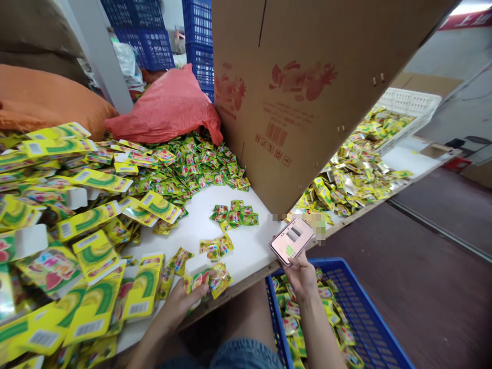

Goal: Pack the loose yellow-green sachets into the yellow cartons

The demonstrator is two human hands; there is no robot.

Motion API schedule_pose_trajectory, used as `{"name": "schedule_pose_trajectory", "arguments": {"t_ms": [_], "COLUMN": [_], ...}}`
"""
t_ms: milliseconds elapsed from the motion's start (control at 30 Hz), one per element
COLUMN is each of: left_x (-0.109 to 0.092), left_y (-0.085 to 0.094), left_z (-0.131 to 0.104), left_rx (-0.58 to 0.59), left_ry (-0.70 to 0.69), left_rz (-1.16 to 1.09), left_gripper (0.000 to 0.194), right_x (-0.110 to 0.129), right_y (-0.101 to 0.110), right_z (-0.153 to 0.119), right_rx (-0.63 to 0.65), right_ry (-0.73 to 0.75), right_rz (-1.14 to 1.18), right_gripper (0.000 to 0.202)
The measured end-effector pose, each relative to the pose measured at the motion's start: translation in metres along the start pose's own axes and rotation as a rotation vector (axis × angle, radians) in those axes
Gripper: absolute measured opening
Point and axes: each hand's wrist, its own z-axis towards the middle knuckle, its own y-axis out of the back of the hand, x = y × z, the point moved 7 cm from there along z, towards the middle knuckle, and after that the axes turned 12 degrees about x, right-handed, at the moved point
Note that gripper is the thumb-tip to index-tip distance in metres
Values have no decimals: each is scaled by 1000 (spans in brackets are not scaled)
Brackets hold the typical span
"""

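My left hand (183,302) is closed on an open yellow carton (198,279) at the table's front edge. A yellow sachet (220,280) lies against that carton's right side. My right hand (302,274) holds a phone (292,240) with its lit screen facing up, over the table edge. Between and beyond the hands, a small group of green sachets (235,214) and a few yellow sachets (216,247) rest on the white tabletop (200,205). Flat yellow cartons (96,256) are heaped to the left of my left hand.
A tall cardboard box (284,118) stands behind the phone. Green sachets (192,164) are piled by a red bag (169,107). A blue basket (346,287) of sachets sits below my right arm. More packets (346,179) and a white basket (413,102) are at right.
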Motion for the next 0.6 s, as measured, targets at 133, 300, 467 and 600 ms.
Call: {"name": "schedule_pose_trajectory", "arguments": {"t_ms": [133, 300, 467, 600], "left_x": [-2, -6, -8, -11], "left_y": [-2, -5, -4, -7], "left_z": [1, 0, -1, 0], "left_rx": [18, 42, 16, 64], "left_ry": [-27, -19, -28, -47], "left_rz": [1, -5, -3, 27], "left_gripper": [55, 51, 52, 48], "right_x": [3, 18, 33, 42], "right_y": [-4, -16, -5, 7], "right_z": [0, 3, 13, 21], "right_rx": [15, 84, 49, -17], "right_ry": [11, 12, 25, 85], "right_rz": [87, 165, 49, -31], "right_gripper": [70, 54, 57, 58]}}
